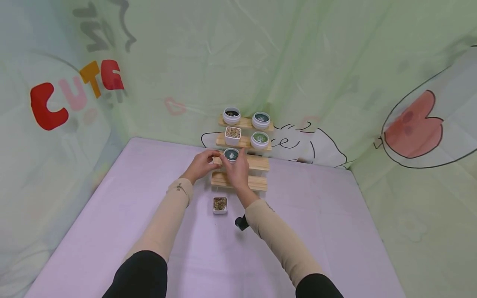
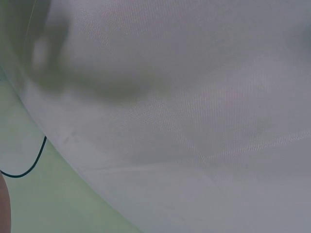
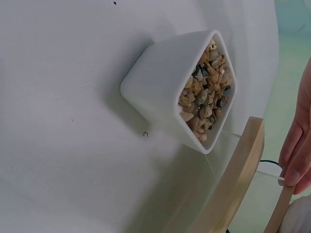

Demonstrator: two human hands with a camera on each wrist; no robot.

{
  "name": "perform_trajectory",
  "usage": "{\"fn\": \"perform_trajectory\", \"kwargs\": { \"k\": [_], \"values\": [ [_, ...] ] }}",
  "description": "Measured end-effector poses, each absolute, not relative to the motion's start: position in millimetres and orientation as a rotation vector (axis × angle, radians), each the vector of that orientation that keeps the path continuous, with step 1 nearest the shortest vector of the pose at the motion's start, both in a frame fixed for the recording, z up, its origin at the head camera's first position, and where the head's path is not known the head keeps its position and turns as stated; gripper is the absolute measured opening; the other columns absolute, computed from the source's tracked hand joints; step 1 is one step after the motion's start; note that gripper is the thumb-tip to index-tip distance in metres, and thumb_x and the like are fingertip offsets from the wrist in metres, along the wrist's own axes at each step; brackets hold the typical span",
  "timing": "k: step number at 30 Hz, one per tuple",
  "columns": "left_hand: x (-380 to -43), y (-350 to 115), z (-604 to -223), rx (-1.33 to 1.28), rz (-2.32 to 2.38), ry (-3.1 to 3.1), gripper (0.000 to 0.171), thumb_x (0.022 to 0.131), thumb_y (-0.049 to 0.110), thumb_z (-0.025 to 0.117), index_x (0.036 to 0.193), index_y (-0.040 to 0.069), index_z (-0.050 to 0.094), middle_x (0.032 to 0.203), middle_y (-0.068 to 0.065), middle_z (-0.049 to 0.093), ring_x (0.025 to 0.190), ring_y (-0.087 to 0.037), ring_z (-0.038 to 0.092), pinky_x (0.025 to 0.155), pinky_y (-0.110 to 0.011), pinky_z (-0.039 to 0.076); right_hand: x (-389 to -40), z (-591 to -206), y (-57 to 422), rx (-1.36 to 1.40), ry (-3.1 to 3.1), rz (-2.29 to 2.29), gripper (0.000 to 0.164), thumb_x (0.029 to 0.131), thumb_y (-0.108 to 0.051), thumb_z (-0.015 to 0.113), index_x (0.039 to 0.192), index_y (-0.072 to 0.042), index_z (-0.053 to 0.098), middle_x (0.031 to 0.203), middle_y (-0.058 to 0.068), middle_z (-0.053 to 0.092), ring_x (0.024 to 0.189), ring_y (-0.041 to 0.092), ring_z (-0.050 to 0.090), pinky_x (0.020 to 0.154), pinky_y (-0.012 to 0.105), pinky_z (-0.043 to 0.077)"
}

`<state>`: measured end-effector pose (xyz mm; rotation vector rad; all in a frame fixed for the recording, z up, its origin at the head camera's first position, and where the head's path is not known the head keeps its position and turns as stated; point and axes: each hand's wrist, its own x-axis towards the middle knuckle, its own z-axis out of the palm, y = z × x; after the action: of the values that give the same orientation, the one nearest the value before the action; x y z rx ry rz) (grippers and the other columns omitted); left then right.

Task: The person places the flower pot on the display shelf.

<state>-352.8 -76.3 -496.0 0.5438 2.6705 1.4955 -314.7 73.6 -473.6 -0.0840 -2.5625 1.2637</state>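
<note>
A tiered wooden stand [image 1: 257, 182] with clear side pieces stands near the back of the table. My right hand [image 1: 237, 170] holds a round white pot [image 1: 231, 155] with a dark green top at the left of the second tier from the bottom. At that tier's left end is my left hand [image 1: 203, 164], its thumb and fingers gripping the board's end; the right wrist view shows its fingertips [image 3: 293, 174] on the board. A square white pot of pebbles [image 3: 165, 87] sits on the table before the stand. The left wrist view shows mostly cloth.
On the upper tiers stand a square pebble pot [image 1: 232, 135] and round white pots [image 1: 260, 140]. A small black object [image 1: 242, 223] is partly hidden by my right forearm. Lilac cloth [image 1: 316, 231] covers the table; a printed green curtain [image 1: 238, 62] hangs behind.
</note>
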Motion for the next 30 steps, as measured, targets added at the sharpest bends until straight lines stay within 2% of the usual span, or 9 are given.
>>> {"fn": "perform_trajectory", "kwargs": {
  "k": [6,15,22,30],
  "values": [
    [-352.0,-76.0,-496.2,0.565,1.514,2.672,0.043,0.086,0.008,0.075,0.124,-0.005,0.06,0.134,-0.019,0.056,0.127,-0.029,0.052,0.11,-0.03,0.045,-306.6,-473.5,77.0,-0.067,-2.539,1.29,0.095,0.09,-0.039,0.071,0.15,0.013,0.018,0.149,0.029,0.036,0.137,0.036,0.039,0.118,0.04,0.034],
    [-348.8,-76.5,-494.3,0.587,1.522,2.682,0.044,0.085,0.006,0.075,0.124,-0.007,0.06,0.135,-0.02,0.055,0.126,-0.031,0.052,0.109,-0.032,0.046,-282.3,-479.5,87.1,-0.038,-2.526,1.318,0.094,0.09,-0.038,0.071,0.149,0.013,0.019,0.153,0.03,0.026,0.142,0.036,0.029,0.121,0.04,0.026],
    [-349.5,-76.1,-494.8,0.581,1.522,2.674,0.043,0.086,0.006,0.075,0.124,-0.007,0.059,0.135,-0.02,0.055,0.127,-0.031,0.052,0.109,-0.031,0.046,-264.0,-487.7,95.8,-0.038,-2.501,1.478,0.098,0.092,-0.044,0.067,0.154,0.004,0.01,0.16,0.019,0.014,0.147,0.029,0.018,0.123,0.038,0.019],
    [-349.9,-75.8,-495.9,0.572,1.51,2.673,0.044,0.086,0.008,0.075,0.125,-0.005,0.059,0.136,-0.018,0.055,0.127,-0.03,0.052,0.11,-0.03,0.045,-243.5,-501.4,99.6,0.045,-2.527,1.495,0.093,0.094,-0.044,0.064,0.156,0.0,0.009,0.161,0.015,0.013,0.147,0.029,0.019,0.123,0.042,0.02]
  ]
}}
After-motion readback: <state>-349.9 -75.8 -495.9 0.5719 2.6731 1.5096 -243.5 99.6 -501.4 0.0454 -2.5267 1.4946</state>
